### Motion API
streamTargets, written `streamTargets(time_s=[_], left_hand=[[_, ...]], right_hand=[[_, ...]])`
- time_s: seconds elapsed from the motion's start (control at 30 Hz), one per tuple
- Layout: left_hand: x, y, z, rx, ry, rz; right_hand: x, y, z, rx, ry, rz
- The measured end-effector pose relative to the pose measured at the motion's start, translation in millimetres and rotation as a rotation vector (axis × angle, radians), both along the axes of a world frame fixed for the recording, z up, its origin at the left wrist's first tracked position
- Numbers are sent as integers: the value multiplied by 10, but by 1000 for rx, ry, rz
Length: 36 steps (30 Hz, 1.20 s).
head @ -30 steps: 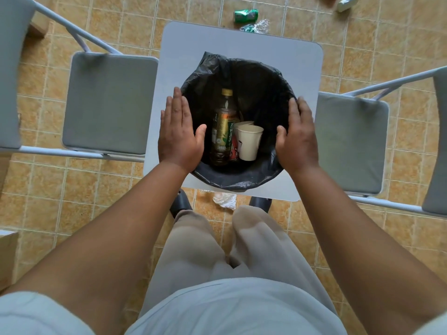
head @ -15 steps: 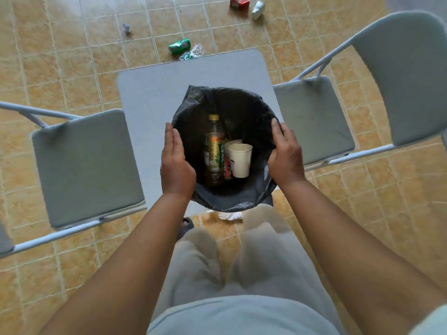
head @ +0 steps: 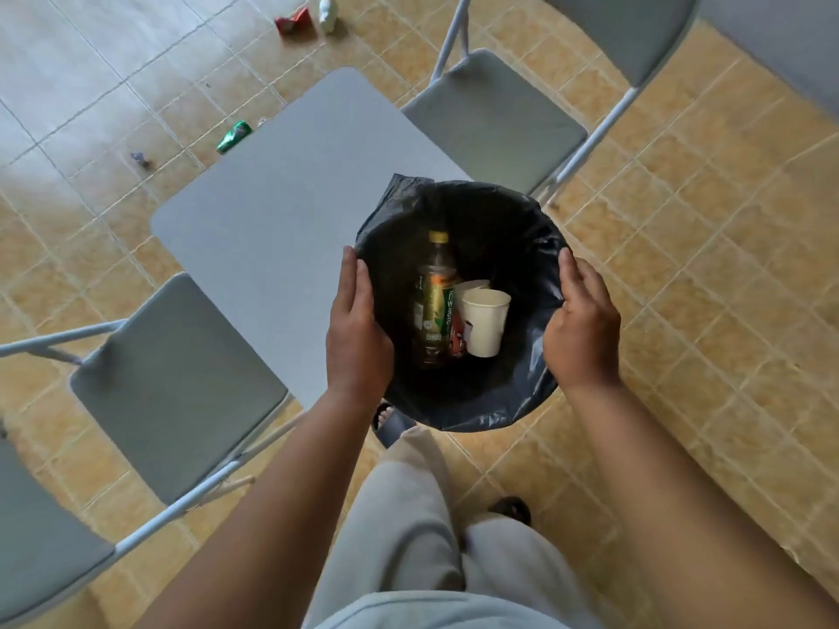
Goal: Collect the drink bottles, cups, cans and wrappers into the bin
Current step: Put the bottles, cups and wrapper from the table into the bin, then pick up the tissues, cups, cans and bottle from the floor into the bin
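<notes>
A round bin lined with a black bag [head: 522, 220] is held between both my hands, off the table's near right corner. My left hand [head: 356, 329] grips its left rim and my right hand [head: 583, 331] grips its right rim. Inside lie a tea bottle [head: 435, 301] with a yellow cap, a white paper cup [head: 485, 322] and a red wrapper [head: 457, 340] between them. On the floor beyond the table lie a green can [head: 234, 136], a red wrapper [head: 293, 22], a white bottle [head: 328, 11] and a small crumpled scrap [head: 140, 158].
A grey square table [head: 281, 211] stands ahead to the left. One grey folding chair [head: 177, 383] is at the lower left, another [head: 495, 120] at the upper right. My legs and sandalled feet [head: 392, 422] are below the bin on the tiled floor.
The bin has come off the table's middle and moved to the right and toward me in both hands. The view has swung, so the table now sits to the left.
</notes>
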<state>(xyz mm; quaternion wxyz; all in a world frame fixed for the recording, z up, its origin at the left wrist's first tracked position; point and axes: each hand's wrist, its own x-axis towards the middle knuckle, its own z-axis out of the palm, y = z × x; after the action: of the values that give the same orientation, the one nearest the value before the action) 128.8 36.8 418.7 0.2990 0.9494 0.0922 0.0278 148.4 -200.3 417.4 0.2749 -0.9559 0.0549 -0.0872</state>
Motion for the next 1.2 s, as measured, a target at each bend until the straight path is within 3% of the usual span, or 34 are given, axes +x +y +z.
streamTargets(time_s=[0.3,0.63,1.0,1.2], left_hand=[[-1126,-974,-385,92,64,-226],[-2013,-1141,-1390,92,318,-431],[-1776,-1040,-2040,132,320,-529],[-1366,-1231,-2837,101,209,-538]], right_hand=[[-1627,-990,-515,54,51,-189],[-2924,-1097,-1547,59,239,-360],[-2961,-886,-2180,79,229,-480],[-2624,-1080,-2947,60,198,-507]])
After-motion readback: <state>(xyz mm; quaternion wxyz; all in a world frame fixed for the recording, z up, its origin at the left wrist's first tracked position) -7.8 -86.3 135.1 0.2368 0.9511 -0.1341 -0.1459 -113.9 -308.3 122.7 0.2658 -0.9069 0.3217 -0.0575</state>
